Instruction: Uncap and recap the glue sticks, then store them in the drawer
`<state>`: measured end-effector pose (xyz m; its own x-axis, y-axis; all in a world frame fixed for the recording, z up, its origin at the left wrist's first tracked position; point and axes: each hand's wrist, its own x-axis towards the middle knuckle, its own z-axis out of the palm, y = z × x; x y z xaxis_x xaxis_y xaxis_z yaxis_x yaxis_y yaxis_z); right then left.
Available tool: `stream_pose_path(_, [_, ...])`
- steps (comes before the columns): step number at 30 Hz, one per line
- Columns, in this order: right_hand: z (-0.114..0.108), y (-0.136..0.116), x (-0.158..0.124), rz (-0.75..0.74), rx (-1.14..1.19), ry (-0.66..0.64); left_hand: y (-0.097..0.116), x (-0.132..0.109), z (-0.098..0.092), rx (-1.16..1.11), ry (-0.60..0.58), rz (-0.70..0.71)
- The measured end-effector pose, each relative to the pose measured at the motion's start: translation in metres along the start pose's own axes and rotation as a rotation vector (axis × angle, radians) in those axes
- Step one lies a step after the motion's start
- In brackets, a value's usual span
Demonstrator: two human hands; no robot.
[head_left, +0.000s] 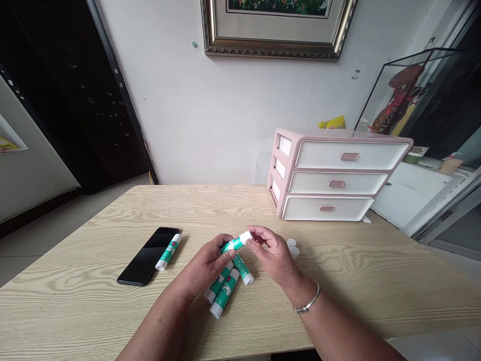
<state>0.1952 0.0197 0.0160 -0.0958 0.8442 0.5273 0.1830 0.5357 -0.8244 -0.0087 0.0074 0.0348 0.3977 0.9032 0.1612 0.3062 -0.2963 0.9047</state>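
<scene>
My left hand (208, 263) grips the green body of a glue stick (233, 244) held tilted above the table. The fingers of my right hand (274, 253) pinch its white end. Beneath my hands, three more glue sticks lie on the wood: one (243, 269) slants under the held one, and two (225, 294) rest side by side, partly hidden by my left hand. Off to the left, another glue stick (169, 252) leans over the edge of a black phone (145, 260). Small white round caps (293, 249) lie just beyond my right hand, partly covered by it.
A pink and white drawer unit (336, 183) stands at the table's back right, with a yellow packet (332, 123) behind its top. The wooden table (93, 306) reaches back to the white wall. A framed picture (276, 50) hangs above.
</scene>
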Motion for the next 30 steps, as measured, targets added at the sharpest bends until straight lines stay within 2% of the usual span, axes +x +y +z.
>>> stream_pose_path(5, [0.002, 0.0, 0.0, -0.007, -0.029, 0.011, 0.001, 0.0, 0.001, -0.038, -0.028, -0.025])
stream_pose_path(12, [0.008, -0.004, -0.008, -0.114, -0.152, -0.049, 0.008, 0.0, 0.004, -0.007, -0.074, 0.02])
stream_pose_path(15, [0.009, -0.004, -0.011, -0.122, -0.145, -0.046, 0.008, -0.001, 0.004, -0.101, -0.06, -0.035])
stream_pose_path(18, [0.006, -0.003, -0.013, -0.091, -0.08, -0.044, 0.001, 0.0, 0.002, -0.251, 0.009, -0.104])
stream_pose_path(20, [0.004, -0.002, -0.012, -0.054, -0.048, -0.036, -0.003, 0.001, -0.001, -0.322, 0.06, -0.096])
stream_pose_path(25, [0.0, 0.001, -0.009, 0.015, -0.009, 0.025, -0.011, 0.004, -0.005, -0.375, 0.219, -0.092])
stream_pose_path(30, [0.0, 0.003, -0.008, 0.001, -0.069, 0.023, -0.014, 0.008, -0.007, -0.417, 0.361, -0.121])
